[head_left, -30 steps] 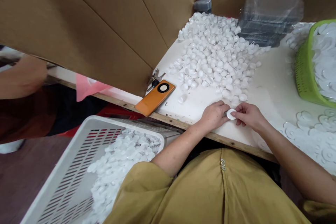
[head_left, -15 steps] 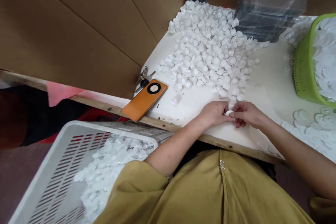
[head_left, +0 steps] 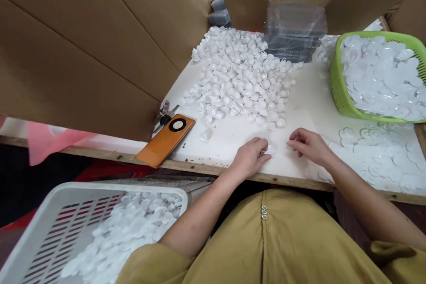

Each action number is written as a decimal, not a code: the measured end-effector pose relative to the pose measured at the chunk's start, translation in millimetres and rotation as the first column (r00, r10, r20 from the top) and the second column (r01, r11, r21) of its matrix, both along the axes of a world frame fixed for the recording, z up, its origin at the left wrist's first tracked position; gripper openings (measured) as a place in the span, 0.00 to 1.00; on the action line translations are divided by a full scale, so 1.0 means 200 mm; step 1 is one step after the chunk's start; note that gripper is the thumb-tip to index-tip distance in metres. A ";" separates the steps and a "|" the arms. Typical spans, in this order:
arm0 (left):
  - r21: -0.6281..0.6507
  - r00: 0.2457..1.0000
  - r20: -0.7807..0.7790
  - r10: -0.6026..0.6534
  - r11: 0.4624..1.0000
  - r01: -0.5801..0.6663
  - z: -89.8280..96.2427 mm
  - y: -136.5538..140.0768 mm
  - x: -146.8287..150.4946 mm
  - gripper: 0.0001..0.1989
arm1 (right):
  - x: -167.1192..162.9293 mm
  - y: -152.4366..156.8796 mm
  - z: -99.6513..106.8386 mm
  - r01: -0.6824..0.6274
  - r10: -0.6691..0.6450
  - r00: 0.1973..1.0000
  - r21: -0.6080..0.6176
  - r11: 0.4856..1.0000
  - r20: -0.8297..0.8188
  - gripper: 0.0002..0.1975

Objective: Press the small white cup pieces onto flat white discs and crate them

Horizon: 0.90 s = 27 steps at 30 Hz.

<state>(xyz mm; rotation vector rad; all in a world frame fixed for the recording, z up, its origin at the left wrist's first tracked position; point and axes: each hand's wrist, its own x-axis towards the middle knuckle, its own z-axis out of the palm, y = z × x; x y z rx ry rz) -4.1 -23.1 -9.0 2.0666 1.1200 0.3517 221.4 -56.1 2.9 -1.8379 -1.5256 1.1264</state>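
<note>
My left hand is over the front of the white tabletop, thumb and fingers closed on a small white plastic piece. Only part of that piece shows, so I cannot tell its exact shape. To its right, my right hand hovers near the tabletop with loosely bent fingers and no visible object in them. Beyond both hands spreads a heap of tiny white cups, some with handles. Flat white discs like little saucers lie to the right of my right hand.
A green basket of white discs stands at the right. Plastic-wrapped grey blocks sit behind the heap. An orange phone and keys lie left, beside a cardboard wall. Below the wooden edge is a white crate holding white pieces.
My hands, together at a white round piece before, have moved apart. The left keeps a white piece; the right has drawn away. The view has turned right, showing more of the green basket.
</note>
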 end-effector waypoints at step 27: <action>0.330 0.728 -0.440 0.526 0.848 -0.414 0.08 0.21 -0.59 0.13 | 0.36 -0.06 -0.02 0.089 -0.127 0.921 0.118 0.989 0.369 0.14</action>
